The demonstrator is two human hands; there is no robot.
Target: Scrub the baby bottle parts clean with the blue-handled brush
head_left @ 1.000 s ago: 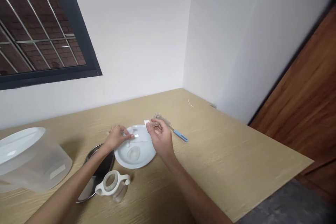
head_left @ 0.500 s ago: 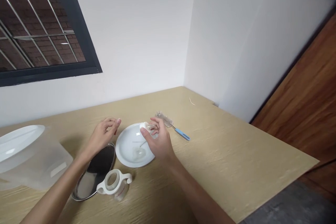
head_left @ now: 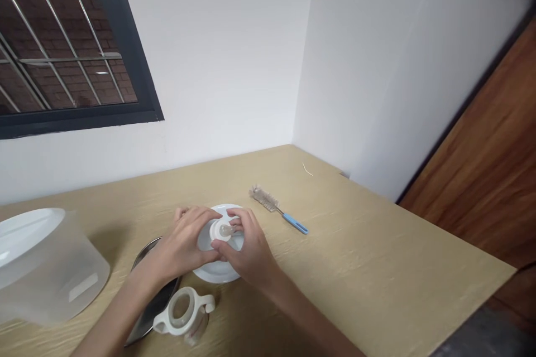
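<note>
Over the plate, my right hand (head_left: 247, 242) holds a baby bottle nipple (head_left: 220, 230) in a white screw ring, pinched between thumb and fingers, its clear teat turned to the right. From the other side, my left hand (head_left: 188, 240) curls around the same ring, thumb below and index finger above. Exact contact of the left fingertips is partly hidden. Beneath both hands lies a white plate (head_left: 215, 277), mostly covered. A baby bottle with a white two-handled collar (head_left: 184, 312) stands open-topped in front of it.
Behind my left forearm lies an oval metal tray (head_left: 157, 304). A large translucent tub with a white lid (head_left: 54, 279) is at the left. Right of the plate is a bottle brush (head_left: 278, 209) with a blue handle. A thin white strip (head_left: 307, 169) lies near the back corner.
My left hand has moved right and closed in around the nipple ring. My right hand has brought the nipple slightly left and down over the plate. The view has shifted a little.
</note>
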